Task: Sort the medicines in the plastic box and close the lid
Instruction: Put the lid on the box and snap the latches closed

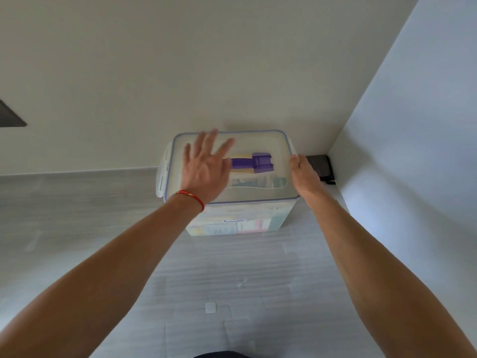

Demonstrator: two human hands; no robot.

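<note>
A translucent plastic box (240,223) stands on the grey floor against the wall, with coloured medicine packs showing faintly through its front. Its lid (258,143), edged in blue with a purple handle (260,162), lies on top. The left side clip (162,174) sticks out unlatched. My left hand (206,169) lies flat over the left part of the lid, fingers spread, and hides one end of the handle. My right hand (303,174) wraps the lid's right edge, fingers curled down over the side where a clip sits.
A dark flat object (320,165) lies in the corner just right of the box. A white wall runs behind and another on the right. A small white square (211,307) sits on the floor near me. A dark shape (10,116) shows at the far left.
</note>
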